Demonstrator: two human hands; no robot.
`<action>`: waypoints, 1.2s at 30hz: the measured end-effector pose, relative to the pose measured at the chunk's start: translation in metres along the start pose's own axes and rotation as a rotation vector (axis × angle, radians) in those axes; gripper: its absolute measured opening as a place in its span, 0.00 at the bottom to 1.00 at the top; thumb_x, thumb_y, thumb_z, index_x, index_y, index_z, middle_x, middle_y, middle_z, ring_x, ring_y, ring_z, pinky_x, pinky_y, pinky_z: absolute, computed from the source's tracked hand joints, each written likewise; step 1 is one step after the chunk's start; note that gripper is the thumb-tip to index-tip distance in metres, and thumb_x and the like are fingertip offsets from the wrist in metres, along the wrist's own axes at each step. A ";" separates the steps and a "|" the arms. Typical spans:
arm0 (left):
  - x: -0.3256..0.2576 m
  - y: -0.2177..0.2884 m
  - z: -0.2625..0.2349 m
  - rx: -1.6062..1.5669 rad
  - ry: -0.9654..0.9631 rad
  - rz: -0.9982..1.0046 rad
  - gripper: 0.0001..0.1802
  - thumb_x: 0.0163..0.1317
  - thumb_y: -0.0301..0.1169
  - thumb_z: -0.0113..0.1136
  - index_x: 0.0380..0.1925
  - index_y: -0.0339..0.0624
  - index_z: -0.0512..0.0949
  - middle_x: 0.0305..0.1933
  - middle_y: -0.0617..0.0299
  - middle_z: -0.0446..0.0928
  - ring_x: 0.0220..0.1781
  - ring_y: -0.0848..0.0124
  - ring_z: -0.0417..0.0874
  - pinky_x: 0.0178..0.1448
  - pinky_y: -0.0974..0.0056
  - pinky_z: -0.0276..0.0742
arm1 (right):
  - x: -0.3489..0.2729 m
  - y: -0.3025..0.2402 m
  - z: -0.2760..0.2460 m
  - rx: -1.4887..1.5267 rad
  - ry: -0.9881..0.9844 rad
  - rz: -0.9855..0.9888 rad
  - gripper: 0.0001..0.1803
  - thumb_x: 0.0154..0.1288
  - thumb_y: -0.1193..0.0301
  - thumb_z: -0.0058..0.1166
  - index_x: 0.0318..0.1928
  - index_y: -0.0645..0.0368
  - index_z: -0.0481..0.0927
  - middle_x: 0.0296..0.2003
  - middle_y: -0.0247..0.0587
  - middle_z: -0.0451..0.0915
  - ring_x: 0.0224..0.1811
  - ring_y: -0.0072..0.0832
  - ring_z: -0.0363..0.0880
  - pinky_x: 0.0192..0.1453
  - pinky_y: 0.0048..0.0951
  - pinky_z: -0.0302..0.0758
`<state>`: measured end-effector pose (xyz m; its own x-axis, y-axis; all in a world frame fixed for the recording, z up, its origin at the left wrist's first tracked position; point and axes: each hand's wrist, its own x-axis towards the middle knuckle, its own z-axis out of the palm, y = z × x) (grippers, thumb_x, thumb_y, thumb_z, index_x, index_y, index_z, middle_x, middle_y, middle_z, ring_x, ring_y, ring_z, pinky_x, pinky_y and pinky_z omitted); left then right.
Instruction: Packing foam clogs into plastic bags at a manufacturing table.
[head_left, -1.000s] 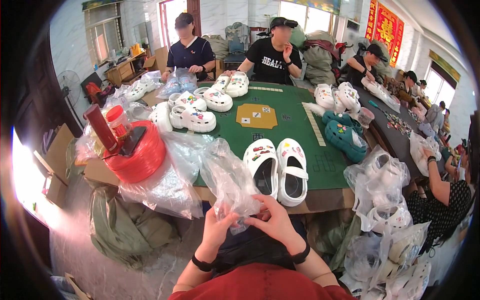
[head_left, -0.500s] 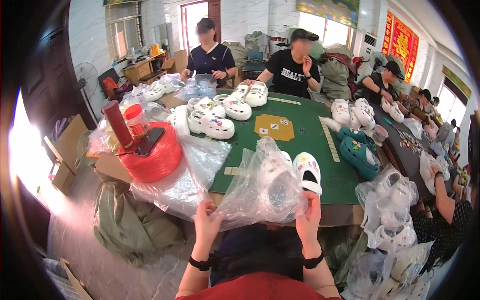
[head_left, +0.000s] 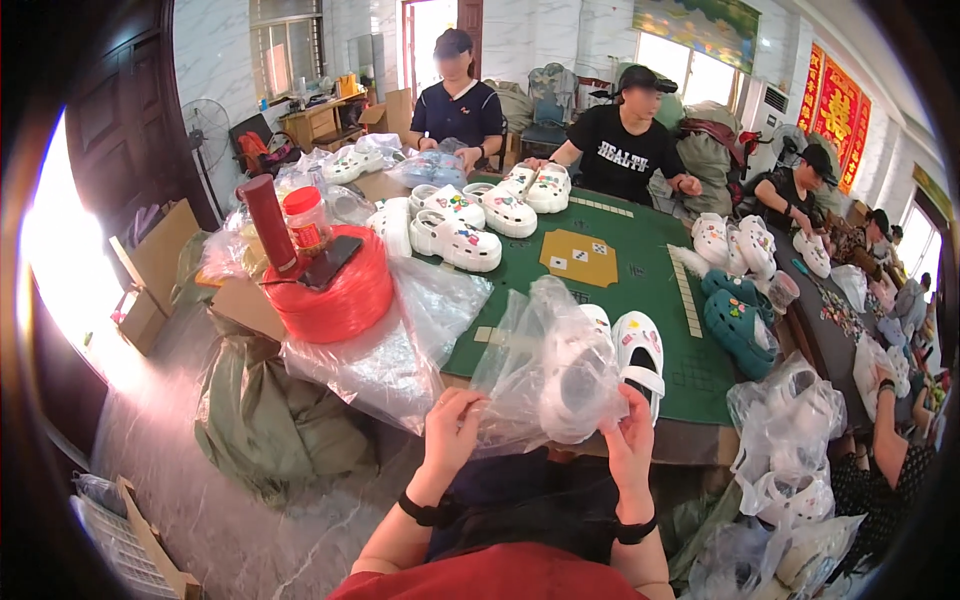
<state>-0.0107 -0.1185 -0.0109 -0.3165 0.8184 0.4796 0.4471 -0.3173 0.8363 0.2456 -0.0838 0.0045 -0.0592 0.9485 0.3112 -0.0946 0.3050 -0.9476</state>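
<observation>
Between my hands lies a clear plastic bag (head_left: 510,345) with a white clog (head_left: 577,385) inside it, near the table's front edge. My left hand (head_left: 453,428) is closed on the bag's left edge. My right hand (head_left: 630,440) pinches its right edge, close to the clog's heel. Just right of the bag stands another white clog (head_left: 640,352) with colourful charms and its strap toward me. Part of a white shoe shows behind the bag, mostly covered by the film.
Decorated white clogs (head_left: 455,240) and teal clogs (head_left: 740,325) stand on the green table (head_left: 640,290). A red twine roll (head_left: 335,300) carries a jar and phone, beside flat plastic bags (head_left: 370,360). Bagged clogs (head_left: 790,420) hang at the right. Co-workers sit around.
My view has turned slightly left. My hands are closer together, and the bag is gathered nearer the clog. The co-worker in the black printed shirt has lowered a hand from the face.
</observation>
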 end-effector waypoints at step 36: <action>0.098 0.050 0.042 -1.003 0.269 -0.230 0.10 0.76 0.35 0.52 0.50 0.44 0.75 0.39 0.73 0.74 0.39 0.82 0.73 0.42 0.73 0.69 | 0.081 0.056 -0.047 -0.891 0.191 -0.207 0.19 0.54 0.61 0.58 0.43 0.61 0.83 0.32 0.52 0.83 0.37 0.51 0.81 0.43 0.45 0.78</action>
<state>0.0159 -0.0340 0.0665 -0.5352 0.8150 0.2221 -0.5025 -0.5185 0.6919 0.2822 0.0146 -0.0269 0.0454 0.8415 0.5383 0.7168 0.3479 -0.6043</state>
